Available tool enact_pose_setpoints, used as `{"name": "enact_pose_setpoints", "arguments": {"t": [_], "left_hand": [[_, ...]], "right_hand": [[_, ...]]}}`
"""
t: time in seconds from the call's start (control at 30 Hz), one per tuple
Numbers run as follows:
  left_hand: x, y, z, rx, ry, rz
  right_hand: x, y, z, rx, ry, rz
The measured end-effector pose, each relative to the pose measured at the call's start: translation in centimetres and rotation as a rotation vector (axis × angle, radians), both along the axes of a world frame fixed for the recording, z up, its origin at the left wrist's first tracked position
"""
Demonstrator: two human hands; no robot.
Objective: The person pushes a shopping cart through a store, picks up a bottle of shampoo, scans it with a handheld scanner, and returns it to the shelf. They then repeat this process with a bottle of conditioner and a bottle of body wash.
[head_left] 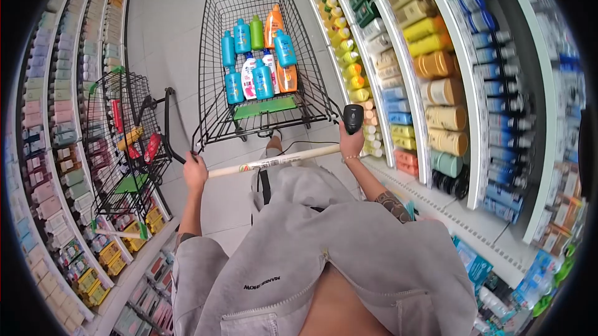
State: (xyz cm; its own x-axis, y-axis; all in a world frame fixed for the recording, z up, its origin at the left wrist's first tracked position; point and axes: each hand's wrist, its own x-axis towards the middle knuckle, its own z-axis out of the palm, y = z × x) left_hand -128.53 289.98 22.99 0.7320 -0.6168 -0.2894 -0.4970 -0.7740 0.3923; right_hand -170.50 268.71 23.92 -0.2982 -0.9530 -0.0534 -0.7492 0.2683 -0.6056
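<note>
My left hand (195, 171) is closed at the left end of the cart's pale handlebar (274, 161). At the bar's right end, my right hand (351, 141) is closed around a black handheld device (353, 119); whether it also grips the bar is hard to tell. Ahead stands the wire shopping cart (215, 62) with green corners. Inside it, several blue bottles (262, 78) stand with a green bottle (256, 32), orange bottles (273, 24) and white-and-pink bottles (248, 74). A green panel (265, 108) lies across the cart's near end.
Shelves of bottles (436, 93) line the right side, and more stocked shelves (62, 118) run along the left. A second wire cart (128, 149) holding red and yellow items stands close on the left. Pale floor tiles (162, 30) show between the carts and shelves.
</note>
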Motion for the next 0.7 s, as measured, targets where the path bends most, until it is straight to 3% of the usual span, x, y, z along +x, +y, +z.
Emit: {"name": "enact_pose_setpoints", "arguments": {"t": [0.1,0.27,0.37,0.47,0.5,0.7], "left_hand": [[1.4,-5.2,1.1,0.068,-0.023,0.040],[5.8,-12.0,0.0,0.047,-0.007,0.027],[6.6,-16.9,0.9,0.099,-0.045,0.002],[10.7,-20.1,-0.1,0.062,-0.054,-0.007],[11.7,-21.4,0.0,0.048,-0.025,0.002],[14.9,-29.4,-0.1,0.053,-0.071,0.025]], "right_hand": [[2.0,-4.5,-1.0,-0.037,0.007,-0.007],[6.8,-11.7,0.2,0.183,0.097,-0.066],[6.9,-15.9,-3.8,-0.025,-0.023,0.007],[10.6,-19.7,-2.4,0.158,0.043,-0.038],[11.5,-21.0,-2.6,0.065,0.013,0.015],[15.1,-28.9,-3.9,0.102,0.059,-0.010]]}}
